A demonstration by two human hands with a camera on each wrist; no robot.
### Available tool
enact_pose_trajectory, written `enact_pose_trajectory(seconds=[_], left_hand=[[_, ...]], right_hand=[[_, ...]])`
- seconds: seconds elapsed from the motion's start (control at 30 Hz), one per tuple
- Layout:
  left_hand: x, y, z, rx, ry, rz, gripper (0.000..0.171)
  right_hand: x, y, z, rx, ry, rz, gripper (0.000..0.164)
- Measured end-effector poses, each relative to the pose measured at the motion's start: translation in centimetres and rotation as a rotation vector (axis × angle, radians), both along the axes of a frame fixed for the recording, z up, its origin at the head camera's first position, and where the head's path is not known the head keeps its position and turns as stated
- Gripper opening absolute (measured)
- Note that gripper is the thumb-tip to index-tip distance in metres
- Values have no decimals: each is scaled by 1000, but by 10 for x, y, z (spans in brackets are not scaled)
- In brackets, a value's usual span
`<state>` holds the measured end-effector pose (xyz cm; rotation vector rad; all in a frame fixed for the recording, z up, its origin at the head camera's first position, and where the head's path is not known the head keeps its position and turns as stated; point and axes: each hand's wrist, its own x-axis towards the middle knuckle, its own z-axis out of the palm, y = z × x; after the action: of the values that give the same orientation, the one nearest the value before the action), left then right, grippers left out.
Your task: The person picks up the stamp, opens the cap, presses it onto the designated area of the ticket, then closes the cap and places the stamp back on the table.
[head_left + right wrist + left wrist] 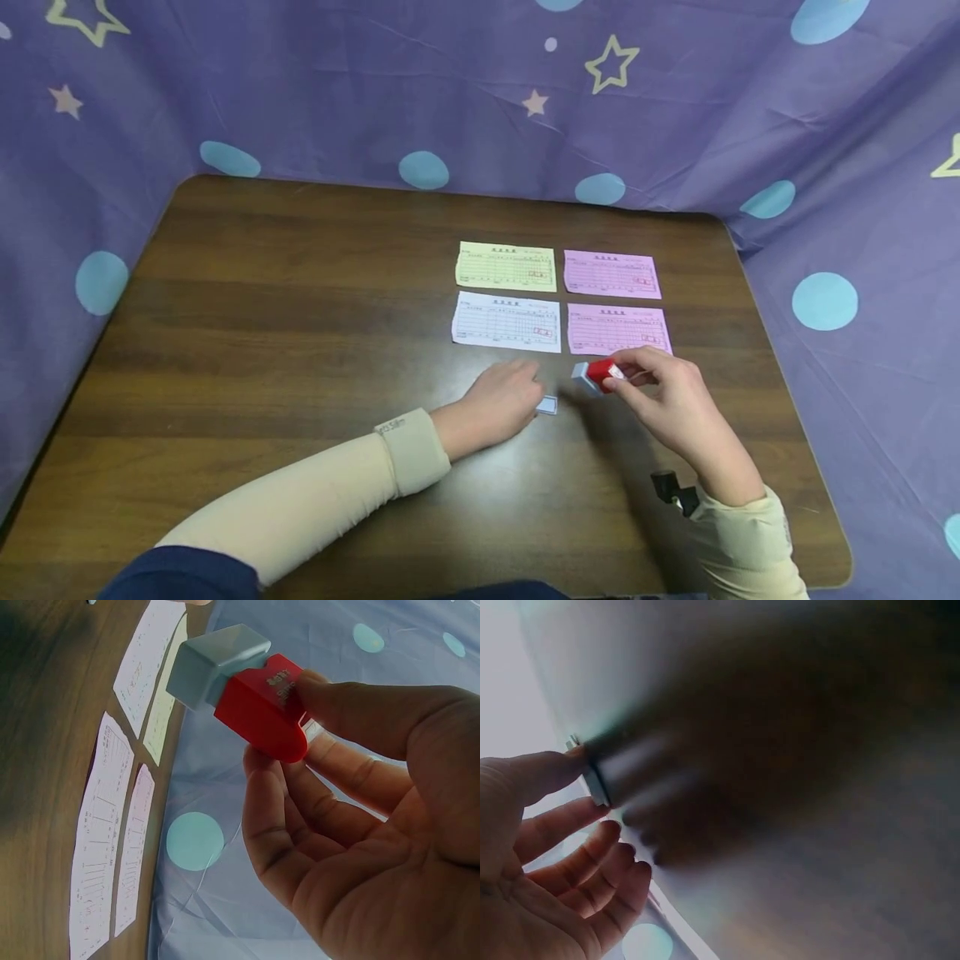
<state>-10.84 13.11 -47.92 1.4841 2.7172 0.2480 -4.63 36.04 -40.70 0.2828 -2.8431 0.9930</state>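
My right hand holds a red stamp between thumb and fingertips, above the table near the lower pink slip. A pale grey block-shaped end of the stamp points away from the fingers, and small white lettering shows on its red side. Left of it, my left hand is low over the table, pinching a small flat rectangular piece between thumb and index finger. In the head view the piece's light end pokes out past the fingers; the rest is hidden.
Beyond the hands lie a yellow slip, a white slip and another pink slip, in two rows with the lower pink one. Red marks show on their right parts. A purple patterned curtain surrounds the wooden table.
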Motion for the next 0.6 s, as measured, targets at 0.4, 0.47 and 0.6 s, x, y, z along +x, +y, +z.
enact_pose_trajectory(seconds=[0.4,0.47,0.6], left_hand=[[0,5,1,1,-14,-15,8],[0,5,2,-3,-6,-17,5],[-2,0,8,28,-43,6,5]], right_hand=[[-2,-2,0,13,-45,0,20],[-2,-2,-1,15,-49,0,20],[-3,-2,0,16,-61,0,21]])
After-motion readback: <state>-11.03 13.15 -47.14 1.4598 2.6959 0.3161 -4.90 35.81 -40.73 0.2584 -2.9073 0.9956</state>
